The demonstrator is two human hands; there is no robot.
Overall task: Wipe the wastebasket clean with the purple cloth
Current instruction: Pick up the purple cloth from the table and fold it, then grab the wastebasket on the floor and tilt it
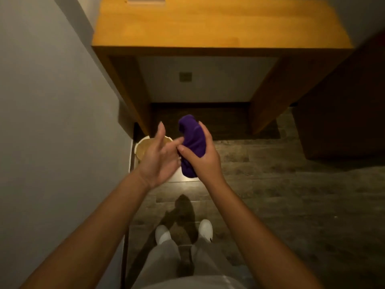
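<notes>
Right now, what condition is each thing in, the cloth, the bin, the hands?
Purple cloth: bunched up, gripped in the right hand, off the floor.
Right hand: closed around the cloth.
Left hand: open, fingers spread, fingertips by the cloth, holding nothing.
Wastebasket: upright on the floor by the wall, open-topped, partly hidden behind the left hand, not yet touched by the cloth.

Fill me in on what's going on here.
A person stands on a wood floor facing a wooden desk, seen from their own head camera. Their right hand grips a bunched purple cloth, while the left hand is open beside it, fingers spread and holding nothing. The wastebasket sits on the floor by the left wall, next to the desk leg, partly hidden behind the left hand. The cloth is not touching it, so wiping is not under way.
</notes>
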